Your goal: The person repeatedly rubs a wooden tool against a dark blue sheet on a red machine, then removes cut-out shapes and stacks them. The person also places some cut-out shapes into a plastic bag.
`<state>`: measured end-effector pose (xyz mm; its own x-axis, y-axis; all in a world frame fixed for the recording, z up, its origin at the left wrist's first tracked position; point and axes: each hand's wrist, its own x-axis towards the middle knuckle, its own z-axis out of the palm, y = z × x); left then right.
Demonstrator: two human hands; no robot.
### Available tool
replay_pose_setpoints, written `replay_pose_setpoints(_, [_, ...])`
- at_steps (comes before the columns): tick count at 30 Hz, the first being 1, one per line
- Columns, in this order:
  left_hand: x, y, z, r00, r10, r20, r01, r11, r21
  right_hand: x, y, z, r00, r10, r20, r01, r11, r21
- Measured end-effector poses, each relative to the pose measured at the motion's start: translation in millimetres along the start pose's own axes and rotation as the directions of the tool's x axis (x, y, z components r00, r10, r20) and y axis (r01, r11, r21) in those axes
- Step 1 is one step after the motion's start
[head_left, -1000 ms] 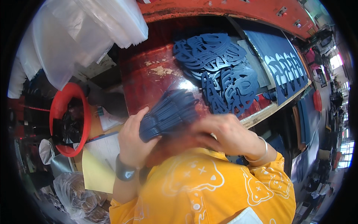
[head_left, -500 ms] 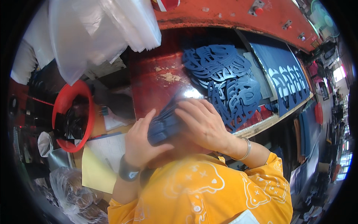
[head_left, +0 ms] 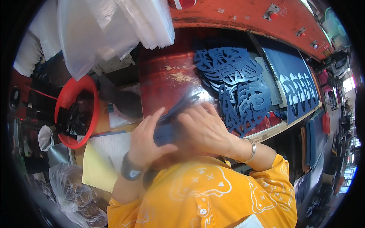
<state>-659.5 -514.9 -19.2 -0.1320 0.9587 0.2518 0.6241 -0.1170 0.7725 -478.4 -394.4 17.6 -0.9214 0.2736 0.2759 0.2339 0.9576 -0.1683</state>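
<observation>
A yellow-orange shirt [head_left: 201,190] with white bear outlines fills the lower middle. A black wristband [head_left: 130,169] sits on the left wrist, silver bangles [head_left: 251,150] on the right. The left hand [head_left: 146,138] has its grip closed around the near left end of a stack of thin dark blue cut pieces [head_left: 163,135], thumb on the near side and fingers along the left edge. The right hand [head_left: 207,129] lies with bent fingers against the right side of that stack; its fingertips are hidden, so I cannot tell how far its grip is closed or whether it has hold of any piece. The stack is between the 2 hands, in front of the shirt, its far ends fanned and blurred.

To the left are a yellow sheet [head_left: 97,169], a printed paper [head_left: 106,146] and a clear plastic bag [head_left: 74,193] with brownish contents. Beyond them stands a red bin [head_left: 96,114] with a black bag [head_left: 78,116] inside.

Past the hands, the glossy red surface [head_left: 156,83] carries a heap of dark blue cut-out sheets [head_left: 247,102]. Right of it lies a blue panel [head_left: 283,57] with pale openings. Translucent plastic bags [head_left: 110,34] hang upper left; farthest, an orange-red machine front [head_left: 235,15] bears 2 red buttons [head_left: 273,16].
</observation>
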Motion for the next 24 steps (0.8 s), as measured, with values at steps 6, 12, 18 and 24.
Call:
replay_pose_setpoints(6, [3,-5,1,1.000,-0.016,-0.009,0.016,0.999,-0.034,-4,-2,6,0.998,-0.010,-0.068,0.006,0.999,-0.047])
replay_pose_setpoints(12, [3,-15,-3,0.999,-0.040,0.019,0.043,0.978,-0.205,-4,-4,3,0.990,-0.035,-0.134,0.025,0.997,-0.074])
replay_pose_setpoints(18, [31,-27,-12,0.909,-0.270,0.318,0.371,0.871,-0.323,-5,-2,8,0.996,-0.026,-0.086,0.022,0.999,-0.045])
replay_pose_setpoints(24, [66,-48,-8,0.987,-0.080,0.140,0.090,0.994,-0.063,-17,-4,-4,0.986,-0.022,0.164,0.017,0.999,0.035])
